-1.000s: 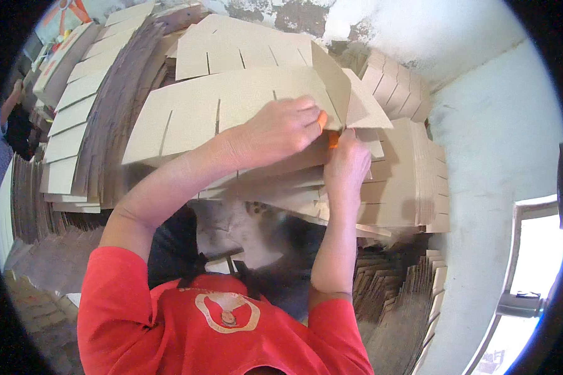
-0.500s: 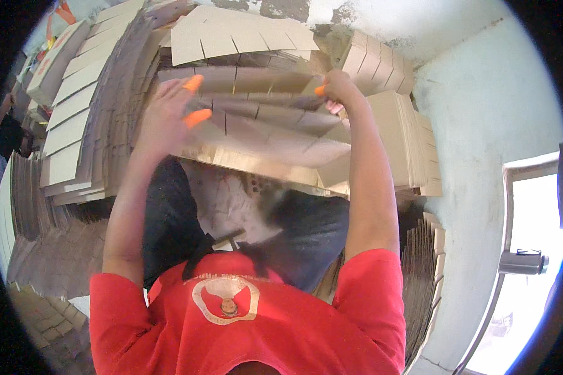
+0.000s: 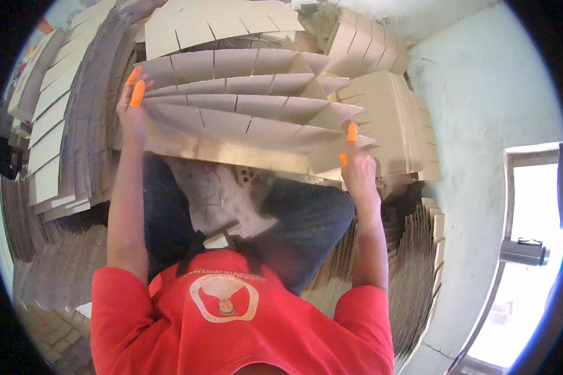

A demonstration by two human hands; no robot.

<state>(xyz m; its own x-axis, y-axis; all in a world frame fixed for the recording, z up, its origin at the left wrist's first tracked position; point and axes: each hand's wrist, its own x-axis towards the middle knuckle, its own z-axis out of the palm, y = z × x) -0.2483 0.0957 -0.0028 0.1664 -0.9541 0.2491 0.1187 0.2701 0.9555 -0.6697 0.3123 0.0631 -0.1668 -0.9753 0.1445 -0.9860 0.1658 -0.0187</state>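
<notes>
Several long slotted cardboard divider strips (image 3: 225,119) stand on edge, roughly parallel, in front of me. Near their right ends a crossing cardboard strip (image 3: 325,119) runs through them. My left hand (image 3: 131,103) is at the strips' left ends, open, its fingers stretched upward, with orange covers on two fingertips. At the near right corner is my right hand (image 3: 360,165), its orange-covered forefinger pointing up against the strips and its covered thumb held apart; the other fingers look curled. Beneath the strips lies a pale wooden board (image 3: 231,153) across my knees.
A flat stack of slotted cardboard (image 3: 222,22) lies behind the strips. Tall cardboard stacks stand at the left (image 3: 56,119) and right (image 3: 388,119). More sheets (image 3: 413,269) are piled beside my right knee. A pale wall (image 3: 481,112) and a bright doorway (image 3: 525,312) bound the right side.
My right hand has come nearer along the right ends to the near corner. My left hand has moved outward to the left ends. The strips, blurred before, now stand still and spread apart.
</notes>
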